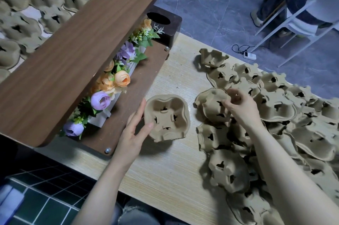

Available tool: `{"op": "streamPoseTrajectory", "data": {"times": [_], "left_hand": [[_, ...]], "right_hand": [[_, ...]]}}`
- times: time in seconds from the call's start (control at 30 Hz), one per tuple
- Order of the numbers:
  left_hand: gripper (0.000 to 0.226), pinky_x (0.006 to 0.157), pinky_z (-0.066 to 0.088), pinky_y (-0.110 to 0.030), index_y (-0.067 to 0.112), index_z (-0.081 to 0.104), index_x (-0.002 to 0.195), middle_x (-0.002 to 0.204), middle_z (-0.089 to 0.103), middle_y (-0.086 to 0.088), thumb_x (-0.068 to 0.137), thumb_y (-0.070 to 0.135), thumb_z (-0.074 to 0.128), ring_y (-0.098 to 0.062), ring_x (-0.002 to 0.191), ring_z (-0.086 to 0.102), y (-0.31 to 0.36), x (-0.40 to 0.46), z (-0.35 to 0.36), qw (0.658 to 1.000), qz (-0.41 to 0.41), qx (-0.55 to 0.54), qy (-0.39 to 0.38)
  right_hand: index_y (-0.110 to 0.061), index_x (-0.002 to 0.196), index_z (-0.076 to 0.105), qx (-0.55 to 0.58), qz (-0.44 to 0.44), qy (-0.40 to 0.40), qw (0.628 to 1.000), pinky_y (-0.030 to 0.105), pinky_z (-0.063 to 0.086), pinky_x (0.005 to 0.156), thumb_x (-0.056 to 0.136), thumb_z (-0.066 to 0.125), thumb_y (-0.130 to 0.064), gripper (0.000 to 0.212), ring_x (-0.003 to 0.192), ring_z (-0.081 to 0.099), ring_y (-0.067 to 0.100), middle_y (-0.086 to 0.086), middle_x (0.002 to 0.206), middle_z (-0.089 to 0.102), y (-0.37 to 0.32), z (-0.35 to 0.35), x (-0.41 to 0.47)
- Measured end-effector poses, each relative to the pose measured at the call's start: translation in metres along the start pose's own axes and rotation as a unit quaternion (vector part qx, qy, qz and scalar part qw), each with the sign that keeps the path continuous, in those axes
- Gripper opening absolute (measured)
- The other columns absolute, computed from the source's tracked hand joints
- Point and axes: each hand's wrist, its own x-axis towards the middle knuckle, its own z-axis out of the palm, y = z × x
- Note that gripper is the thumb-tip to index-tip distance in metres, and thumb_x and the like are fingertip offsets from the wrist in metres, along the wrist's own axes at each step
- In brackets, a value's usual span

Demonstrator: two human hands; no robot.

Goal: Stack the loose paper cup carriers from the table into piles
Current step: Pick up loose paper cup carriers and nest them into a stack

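A brown pulp cup carrier (167, 117) sits tilted on the light wooden table (165, 179), open side up. My left hand (134, 129) holds it by its left rim, thumb on the inner edge and fingers behind. To the right lies a loose heap of several cup carriers (286, 127), most of them upside down. My right hand (240, 104) reaches into the heap's near-left side and pinches the edge of one overturned carrier (213, 104) with curled fingers.
A dark wooden two-level shelf (77, 50) with artificial flowers (113, 85) stands at the left, close to my left hand. More carriers (23, 10) lie on a table behind it. A white chair (302, 21) and a seated person's legs are at the far right.
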Motion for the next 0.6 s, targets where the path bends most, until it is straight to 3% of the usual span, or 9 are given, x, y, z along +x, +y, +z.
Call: {"op": "streamPoseTrajectory", "data": {"times": [0.07,0.23,0.4,0.6], "left_hand": [[0.064,0.119,0.026,-0.037,0.066,0.037,0.135,0.152,0.034,0.024,0.077,0.056,0.061,0.012,0.138,0.03,-0.001,0.001,0.0,1.0,-0.001,0.0,0.0],[0.064,0.12,0.027,-0.044,0.066,0.038,0.134,0.151,0.036,0.023,0.076,0.056,0.062,0.007,0.139,0.032,-0.003,0.002,-0.002,1.0,-0.002,-0.006,-0.003],[0.063,0.119,0.028,-0.043,0.068,0.04,0.131,0.148,0.039,0.023,0.074,0.056,0.063,0.009,0.137,0.034,-0.004,0.003,-0.003,1.0,-0.006,-0.009,-0.001],[0.066,0.118,0.03,-0.049,0.066,0.039,0.134,0.151,0.037,0.022,0.074,0.057,0.065,0.001,0.14,0.033,-0.006,0.004,-0.004,1.0,-0.013,-0.022,-0.013]], "right_hand": [[-0.02,0.132,0.056,-0.013,-0.013,-0.006,1.0,0.027,0.04,0.072,0.084,0.068,-0.011,0.05,0.077,0.055,0.016,-0.004,0.083,0.06,-0.002,-0.002,-0.007],[-0.033,0.142,0.044,-0.064,-0.023,-0.044,0.997,0.036,0.045,0.073,0.082,0.072,-0.021,0.068,0.077,0.056,0.017,-0.006,0.077,0.055,-0.003,-0.01,-0.025],[-0.037,0.137,0.05,-0.15,-0.032,-0.017,0.988,0.037,0.047,0.071,0.084,0.068,-0.039,0.056,0.08,0.058,0.021,-0.008,0.069,0.054,-0.007,-0.014,-0.031],[-0.028,0.104,0.064,-0.177,-0.053,0.012,0.983,0.034,0.042,0.073,0.077,0.068,-0.05,0.035,0.094,0.057,0.023,0.0,0.098,0.057,-0.012,-0.02,-0.036]]}}
